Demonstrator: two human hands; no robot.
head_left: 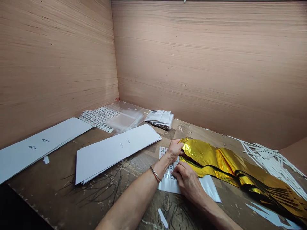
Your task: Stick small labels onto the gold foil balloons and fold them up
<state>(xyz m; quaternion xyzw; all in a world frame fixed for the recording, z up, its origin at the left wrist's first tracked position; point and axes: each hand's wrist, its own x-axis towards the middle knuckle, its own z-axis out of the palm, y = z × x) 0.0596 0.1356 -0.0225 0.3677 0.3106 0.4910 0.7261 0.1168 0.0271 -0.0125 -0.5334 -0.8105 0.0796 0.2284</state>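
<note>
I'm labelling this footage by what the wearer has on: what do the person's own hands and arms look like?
The left hand and right hand are ungloved, and no sleeve shows on either forearm. A slim, metallic-looking bracelet circles the left forearm near the wrist; none shows on the right.

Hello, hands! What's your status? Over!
Left hand gripping gold foil. Right hand at sticker sheet. Gold foil partly overlapping sticker sheet. Over.

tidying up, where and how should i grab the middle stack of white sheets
Probably pinch the stack midway along its near long edge, from the camera side: it is long and thin, and that edge faces the camera, its layers slightly uneven.
</note>
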